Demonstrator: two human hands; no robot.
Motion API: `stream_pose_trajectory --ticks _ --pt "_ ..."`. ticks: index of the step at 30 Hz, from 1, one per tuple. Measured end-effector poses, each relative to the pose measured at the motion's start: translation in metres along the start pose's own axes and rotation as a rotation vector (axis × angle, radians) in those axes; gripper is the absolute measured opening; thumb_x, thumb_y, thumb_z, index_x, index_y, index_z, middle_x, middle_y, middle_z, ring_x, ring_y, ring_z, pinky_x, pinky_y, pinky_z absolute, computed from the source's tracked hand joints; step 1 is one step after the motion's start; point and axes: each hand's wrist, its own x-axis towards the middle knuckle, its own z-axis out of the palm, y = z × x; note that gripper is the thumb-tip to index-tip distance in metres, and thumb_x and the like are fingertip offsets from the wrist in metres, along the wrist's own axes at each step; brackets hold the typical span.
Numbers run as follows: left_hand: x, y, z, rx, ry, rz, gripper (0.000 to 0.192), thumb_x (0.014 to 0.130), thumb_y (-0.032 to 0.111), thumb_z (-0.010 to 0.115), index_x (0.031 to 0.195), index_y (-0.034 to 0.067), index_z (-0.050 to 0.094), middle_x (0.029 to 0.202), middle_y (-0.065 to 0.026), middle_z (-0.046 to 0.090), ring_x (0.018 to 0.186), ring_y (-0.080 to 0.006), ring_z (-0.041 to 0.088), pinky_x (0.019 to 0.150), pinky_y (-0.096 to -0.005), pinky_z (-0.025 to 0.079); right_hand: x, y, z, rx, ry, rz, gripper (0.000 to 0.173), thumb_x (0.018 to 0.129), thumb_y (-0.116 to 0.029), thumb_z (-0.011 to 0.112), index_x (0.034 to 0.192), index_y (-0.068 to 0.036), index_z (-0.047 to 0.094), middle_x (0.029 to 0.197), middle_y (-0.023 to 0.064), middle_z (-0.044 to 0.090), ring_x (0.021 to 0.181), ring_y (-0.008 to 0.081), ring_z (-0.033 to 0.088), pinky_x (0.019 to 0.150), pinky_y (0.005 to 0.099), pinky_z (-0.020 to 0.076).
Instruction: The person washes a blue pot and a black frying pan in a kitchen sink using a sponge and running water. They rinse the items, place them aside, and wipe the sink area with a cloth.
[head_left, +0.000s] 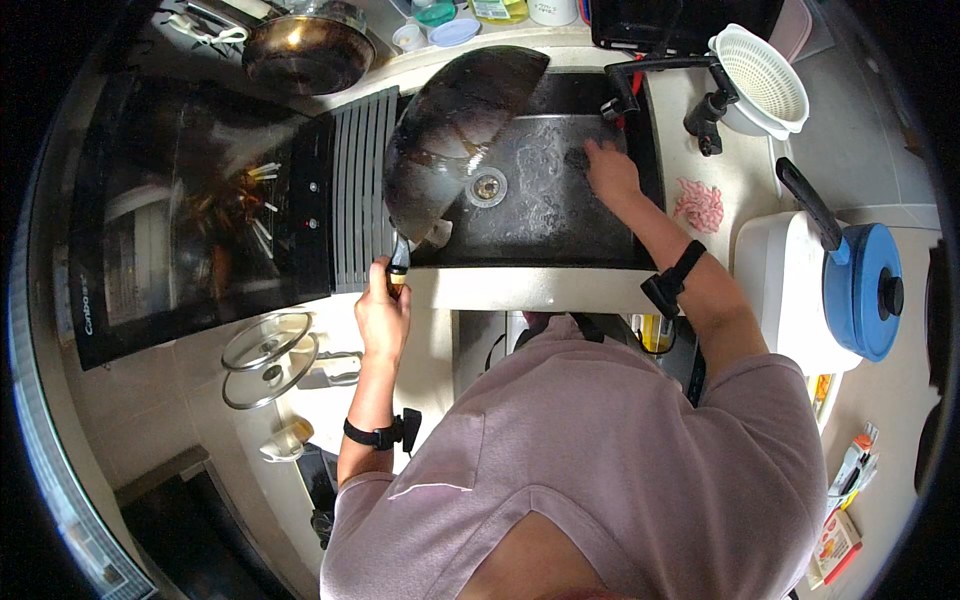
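Observation:
My left hand (382, 319) grips the wooden-ended handle (397, 271) of a large dark wok (450, 135). The wok is tilted steeply over the left part of the black sink (547, 251), and its surface looks wet. On the sink's right side, my right hand (613, 174) reaches down with its fingers near the bottom. A small dark thing (576, 157), possibly a scouring pad, lies against those fingertips; whether they hold it is unclear. Foamy water covers the sink floor around the drain strainer (487, 187). Partly behind the wok's lower edge is a whitish thing (439, 233).
A black faucet (705, 124) bends over the sink from the right. Pink mesh cloth (699, 205) lies on the counter, with a white colander (761, 79) behind. Left are a slatted grey rack (364, 195) and a black cooktop (202, 202). A blue lidded pan (864, 292) stands far right.

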Motion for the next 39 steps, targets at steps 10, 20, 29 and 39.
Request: stream_pose_trajectory --ticks 10,20,29,39 --pt "0.004 -0.002 0.019 -0.175 -0.012 -0.109 0.045 0.083 0.004 0.065 0.123 0.013 0.047 0.073 -0.0165 0.063 0.066 -0.0316 0.067 0.064 -0.0386 0.052 -0.010 0.032 0.075 -0.068 -0.194 -0.048 0.024 0.087 -0.014 0.061 0.108 -0.004 0.064 0.107 0.0226 0.059 0.090 0.0402 0.065 0.083 0.0480 0.0542" --pt "-0.001 0.007 0.066 -0.752 -0.373 -0.296 0.039 0.087 -0.003 0.058 0.121 0.009 0.041 0.070 -0.0047 0.056 0.046 -0.0097 0.049 0.038 -0.0267 0.038 -0.004 -0.041 -0.022 0.623 0.319 -0.163 0.026 0.081 -0.010 0.072 0.103 -0.011 0.059 0.100 0.0138 0.053 0.087 0.0347 0.060 0.076 0.0430 0.0503" --pt "-0.007 0.028 0.106 -1.153 -0.630 -0.321 0.036 0.087 -0.003 0.055 0.118 0.007 0.041 0.062 -0.0011 0.050 0.040 -0.0101 0.043 0.035 -0.0265 0.036 -0.022 -0.022 -0.075 0.717 0.330 -0.242 0.026 0.077 -0.009 0.072 0.102 -0.011 0.062 0.098 0.0126 0.059 0.093 0.0308 0.061 0.078 0.0381 0.0498" --pt "-0.006 0.014 0.103 -1.059 -0.501 -0.351 0.038 0.086 -0.003 0.055 0.119 0.007 0.039 0.065 -0.0022 0.051 0.042 -0.0101 0.045 0.036 -0.0270 0.037 -0.027 0.102 -0.101 1.475 0.026 0.437 0.033 0.089 -0.009 0.061 0.121 -0.006 0.051 0.097 0.0035 0.060 0.071 0.0119 0.057 0.062 0.0262 0.0488"
